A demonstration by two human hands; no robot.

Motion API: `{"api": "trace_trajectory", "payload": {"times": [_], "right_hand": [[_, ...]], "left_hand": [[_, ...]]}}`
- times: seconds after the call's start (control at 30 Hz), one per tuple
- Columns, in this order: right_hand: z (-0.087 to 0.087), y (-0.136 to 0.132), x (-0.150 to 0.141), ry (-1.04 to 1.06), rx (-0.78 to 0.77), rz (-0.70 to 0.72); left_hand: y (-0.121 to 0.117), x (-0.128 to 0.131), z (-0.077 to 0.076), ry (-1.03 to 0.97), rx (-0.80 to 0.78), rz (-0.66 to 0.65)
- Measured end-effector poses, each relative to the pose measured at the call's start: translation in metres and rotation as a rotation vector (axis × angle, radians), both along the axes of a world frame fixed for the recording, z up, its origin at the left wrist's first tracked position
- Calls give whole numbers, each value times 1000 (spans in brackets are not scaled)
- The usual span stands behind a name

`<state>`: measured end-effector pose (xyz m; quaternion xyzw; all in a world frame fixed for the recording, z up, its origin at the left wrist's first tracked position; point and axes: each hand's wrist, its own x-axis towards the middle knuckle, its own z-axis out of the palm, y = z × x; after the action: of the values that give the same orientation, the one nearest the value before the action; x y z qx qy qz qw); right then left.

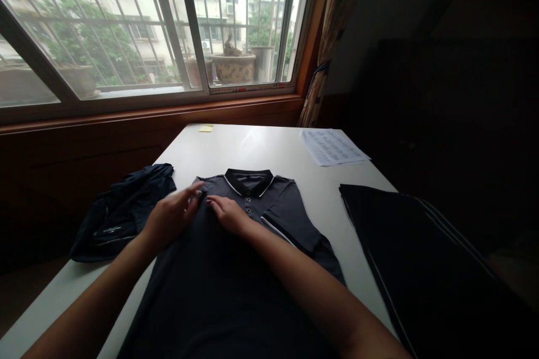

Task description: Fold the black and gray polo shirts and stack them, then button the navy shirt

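A dark grey polo shirt with a black, white-edged collar lies front up on the white table, its collar toward the window. The sleeve on the right is folded inward across the chest. At the shoulder on the left, my left hand has its fingers closed on the shirt's edge, where a small light spot shows between them. My right hand reaches in beside it, fingertips drawn together at the cloth of the upper chest. The two hands are a short gap apart.
A crumpled dark garment rests on the table's left side. Folded dark trousers with pale side stripes lie along the right edge. Printed sheets and a yellow sticky note are at the far end, below a barred window.
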<state>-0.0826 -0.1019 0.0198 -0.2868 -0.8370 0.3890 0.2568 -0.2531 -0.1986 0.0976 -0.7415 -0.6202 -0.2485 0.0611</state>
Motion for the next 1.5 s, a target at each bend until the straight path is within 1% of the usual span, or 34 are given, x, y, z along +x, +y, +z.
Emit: {"api": "trace_trajectory", "payload": {"times": [0.07, 0.13, 0.17, 0.23, 0.3, 0.4, 0.5, 0.6, 0.67, 0.77, 0.87, 0.97, 1.07, 1.2, 1.33, 1.5], "right_hand": [[2, 10, -2, 20, -80, -92], [3, 18, -3, 15, -114, -143], [3, 21, -4, 14, -133, -160], [4, 25, -6, -12, -164, -173], [5, 25, -10, -71, -166, -178], [4, 25, -16, -135, -132, -195], [2, 27, -22, -144, -117, -224], [0, 31, -25, -186, -107, -259], [1, 32, -24, -230, -89, -274], [8, 32, -22, -300, -42, -270], [15, 31, -22, -343, 16, -254], [19, 36, -27, -344, 62, -250], [18, 46, -37, -328, 87, -267], [17, 63, -54, -309, 73, -253], [16, 75, -70, -312, 24, -244], [17, 76, -82, -331, 19, -251]], "left_hand": [[-13, 19, -14, 101, -79, -178], [-27, 29, -27, 143, -100, -260], [-34, 30, -31, 142, -95, -270], [-45, 23, -37, 121, -77, -242], [-54, 9, -38, 100, -81, -175], [-63, -13, -39, 82, -128, -57], [-68, -30, -45, 59, -195, 2], [-68, -40, -55, 28, -239, -11], [-66, -44, -63, 19, -234, -34], [-61, -49, -73, 53, -185, -48], [-58, -51, -80, 117, -103, -47], [-56, -52, -83, 168, -20, -70], [-55, -54, -84, 192, 26, -96], [-58, -60, -86, 151, 67, -75], [-62, -64, -90, 85, 66, -55], [-65, -66, -92, 24, 45, -46]]}}
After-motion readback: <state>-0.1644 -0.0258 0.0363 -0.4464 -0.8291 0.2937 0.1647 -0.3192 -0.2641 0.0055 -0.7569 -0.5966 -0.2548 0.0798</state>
